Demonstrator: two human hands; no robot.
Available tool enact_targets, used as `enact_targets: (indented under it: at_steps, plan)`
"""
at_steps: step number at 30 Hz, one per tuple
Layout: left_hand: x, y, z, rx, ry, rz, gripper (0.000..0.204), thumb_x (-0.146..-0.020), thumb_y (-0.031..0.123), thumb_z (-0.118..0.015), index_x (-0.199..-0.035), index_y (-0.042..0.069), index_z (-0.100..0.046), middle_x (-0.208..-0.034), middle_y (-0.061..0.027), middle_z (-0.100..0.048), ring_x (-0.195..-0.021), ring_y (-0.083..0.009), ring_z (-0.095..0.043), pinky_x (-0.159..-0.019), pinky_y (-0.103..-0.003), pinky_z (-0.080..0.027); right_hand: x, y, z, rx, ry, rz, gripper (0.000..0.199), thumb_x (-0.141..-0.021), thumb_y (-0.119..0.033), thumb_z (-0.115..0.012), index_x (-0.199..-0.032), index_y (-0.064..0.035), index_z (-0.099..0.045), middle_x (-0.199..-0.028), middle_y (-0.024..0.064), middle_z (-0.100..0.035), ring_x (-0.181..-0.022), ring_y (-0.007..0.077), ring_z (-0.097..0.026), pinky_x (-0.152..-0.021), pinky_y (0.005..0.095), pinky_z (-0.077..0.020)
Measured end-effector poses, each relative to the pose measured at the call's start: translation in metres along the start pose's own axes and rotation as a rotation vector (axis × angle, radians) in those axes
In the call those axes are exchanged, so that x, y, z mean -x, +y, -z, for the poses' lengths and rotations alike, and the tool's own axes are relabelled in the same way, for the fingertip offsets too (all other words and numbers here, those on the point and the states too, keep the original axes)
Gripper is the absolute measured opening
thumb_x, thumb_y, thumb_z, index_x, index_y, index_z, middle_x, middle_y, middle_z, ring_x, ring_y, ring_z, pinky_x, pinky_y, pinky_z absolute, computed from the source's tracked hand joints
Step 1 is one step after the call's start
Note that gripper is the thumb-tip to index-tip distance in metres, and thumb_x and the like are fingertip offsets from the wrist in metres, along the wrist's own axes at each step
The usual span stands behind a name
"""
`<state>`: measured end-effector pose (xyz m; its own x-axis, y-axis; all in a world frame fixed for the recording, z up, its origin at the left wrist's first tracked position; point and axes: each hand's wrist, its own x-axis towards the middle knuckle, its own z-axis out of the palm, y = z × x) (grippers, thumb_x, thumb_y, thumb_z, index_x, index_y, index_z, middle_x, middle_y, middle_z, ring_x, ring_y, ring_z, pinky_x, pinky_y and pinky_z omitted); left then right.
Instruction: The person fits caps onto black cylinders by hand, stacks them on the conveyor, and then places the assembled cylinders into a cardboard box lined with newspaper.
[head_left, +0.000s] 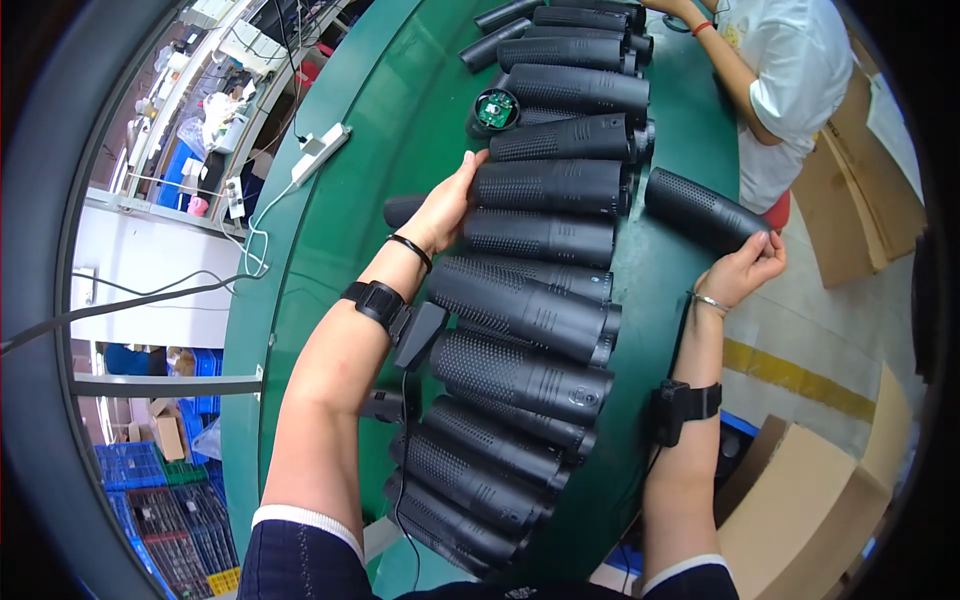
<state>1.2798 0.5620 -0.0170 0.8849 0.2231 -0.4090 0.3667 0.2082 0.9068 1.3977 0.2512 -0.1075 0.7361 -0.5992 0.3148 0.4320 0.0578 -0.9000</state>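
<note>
A long row of several black, ribbed cylindrical housings (520, 300) lies side by side along a green table (330, 260). My left hand (445, 205) rests with its fingers against the left end of one housing (550, 185) in the middle of the row. My right hand (745, 268) grips the near end of a separate black housing (700, 207), which lies tilted at the table's right edge, apart from the row. Both wrists carry black strapped devices.
One housing (494, 108) near the far end shows a green circuit board in its open end. A white power strip (320, 152) lies at the table's left edge. Another person in a white shirt (790, 70) works at the far right. Cardboard boxes (810, 510) stand on the floor at right.
</note>
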Motion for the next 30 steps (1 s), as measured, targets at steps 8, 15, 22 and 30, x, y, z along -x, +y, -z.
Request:
enact_targets:
  at_steps: [8, 15, 22, 30]
  plan:
    - [0.0, 0.009, -0.007, -0.052, 0.057, -0.05, 0.076, -0.094, 0.051, -0.044, -0.149, 0.011, -0.012, -0.151, -0.0115, -0.023, -0.136, -0.0233, -0.029, -0.109, -0.04, -0.025, -0.005, 0.009, 0.006, -0.136, 0.033, -0.157, 0.029, -0.098, -0.019, -0.047, -0.118, -0.0008, -0.038, -0.112, 0.0123, -0.049, -0.095, 0.017, -0.051, -0.084, 0.0276, -0.0436]
    - [0.005, 0.012, -0.006, 0.039, 0.026, -0.111, 0.084, -0.09, 0.048, -0.054, -0.149, 0.011, -0.007, -0.151, -0.0175, -0.018, -0.135, -0.0266, -0.029, -0.108, -0.043, -0.027, -0.002, 0.0, 0.004, -0.219, -0.115, -0.168, 0.039, -0.096, -0.021, -0.053, -0.129, -0.0062, -0.038, -0.118, 0.0129, -0.049, -0.105, 0.0212, -0.052, -0.083, 0.0343, -0.0478]
    - [-0.006, 0.019, -0.012, -0.117, 0.107, -0.209, 0.078, -0.09, 0.063, -0.041, -0.149, 0.031, -0.001, -0.15, -0.02, -0.014, -0.134, -0.0357, -0.027, -0.103, -0.054, -0.03, 0.003, -0.015, 0.0, -0.26, -0.085, -0.22, 0.036, -0.097, -0.023, -0.051, -0.127, -0.0053, -0.042, -0.118, 0.0133, -0.048, -0.106, 0.0235, -0.052, -0.085, 0.0383, -0.0483]
    - [-0.046, 0.025, 0.01, 0.092, 0.108, -0.227, 0.053, -0.095, 0.051, -0.042, -0.136, 0.017, -0.04, -0.118, -0.01, -0.052, -0.087, -0.0285, -0.057, -0.066, -0.035, -0.054, -0.004, -0.006, -0.001, -0.195, -0.117, -0.25, 0.035, -0.097, -0.023, -0.05, -0.125, -0.0044, -0.042, -0.117, 0.0129, -0.048, -0.105, 0.0232, -0.052, -0.085, 0.0393, -0.0487]
